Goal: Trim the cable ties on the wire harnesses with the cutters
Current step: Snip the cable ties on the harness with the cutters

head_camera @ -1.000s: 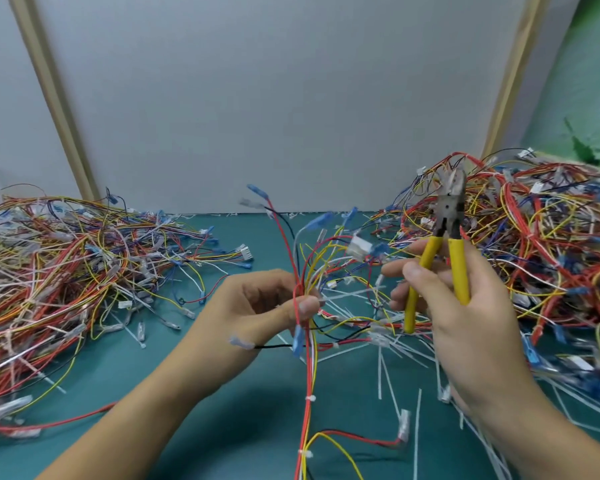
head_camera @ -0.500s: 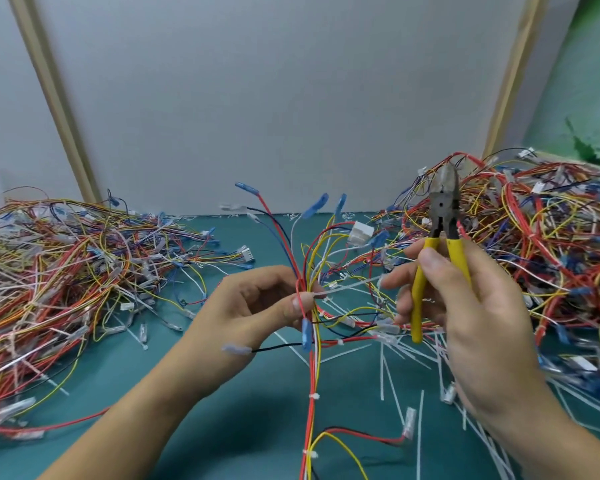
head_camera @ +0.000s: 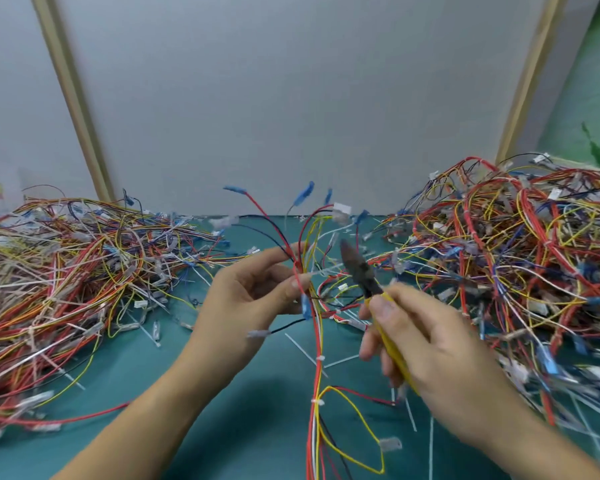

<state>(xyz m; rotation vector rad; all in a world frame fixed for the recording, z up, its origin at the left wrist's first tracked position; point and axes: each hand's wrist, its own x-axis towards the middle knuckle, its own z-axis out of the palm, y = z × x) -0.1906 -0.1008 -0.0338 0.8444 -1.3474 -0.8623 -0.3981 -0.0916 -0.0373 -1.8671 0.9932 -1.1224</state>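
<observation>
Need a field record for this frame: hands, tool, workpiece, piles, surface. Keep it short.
left hand: pinches the wire harness between thumb and fingers, loose ends fanned upward
right hand: grips the cutters by the yellow handles
cutters: motion-blurred, nose pointing up-left toward the harness; contact unclear
left pile: tangled harnesses
right pile: taller tangle of harnesses
mat: green, strewn with cut tie tails

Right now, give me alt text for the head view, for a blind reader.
The left hand pinches a wire harness upright while the right hand holds yellow-handled cutters, tip angled toward it. A left pile and a right pile of tangled harnesses flank them on a teal table littered with cut tie ends.
</observation>
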